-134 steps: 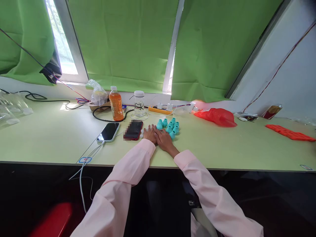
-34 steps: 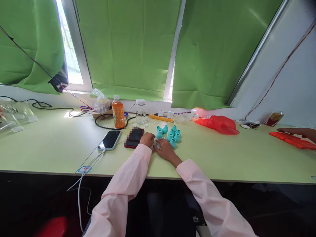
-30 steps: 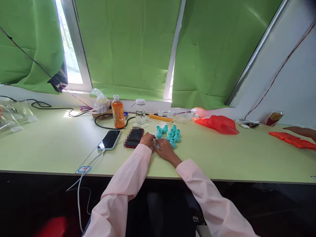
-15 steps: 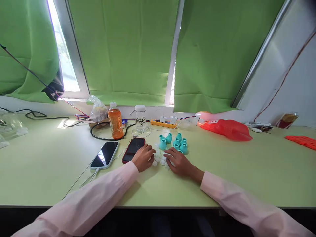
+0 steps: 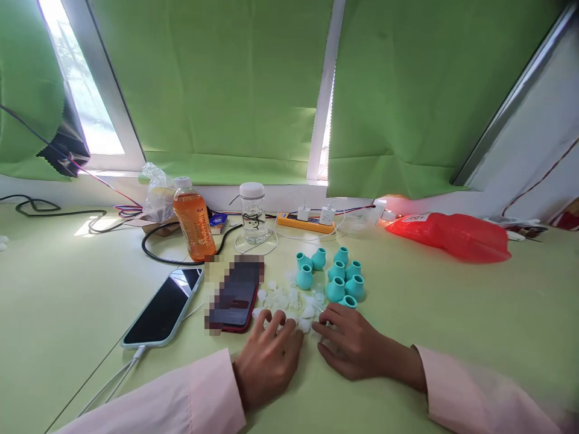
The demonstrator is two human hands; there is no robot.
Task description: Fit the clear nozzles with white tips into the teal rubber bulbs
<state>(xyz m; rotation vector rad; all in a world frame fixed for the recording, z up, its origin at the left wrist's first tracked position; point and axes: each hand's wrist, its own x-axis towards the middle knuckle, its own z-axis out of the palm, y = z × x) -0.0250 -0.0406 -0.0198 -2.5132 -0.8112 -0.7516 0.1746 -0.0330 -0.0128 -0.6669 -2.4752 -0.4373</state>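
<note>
Left hand (image 5: 268, 360) and right hand (image 5: 351, 346) now lie palm-down and loosely open on the table (image 5: 452, 313), gripping nothing, fingertips touching the near edge of the scattered white caps (image 5: 289, 303); 4.5 s ago they lay overlapped, covering that spot. With the hands drawn apart and back, the caps are uncovered and free to pick from. Landmark: teal bottles (image 5: 337, 278) cluster just behind the caps; the red phone (image 5: 235, 295) lies left of them, the orange drink bottle (image 5: 193, 219) further back-left.

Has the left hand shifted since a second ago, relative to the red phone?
Yes. The left hand was beside the red phone's far right edge; now it lies nearer the person, by the phone's near right corner, fingers among the small white pieces.
</note>
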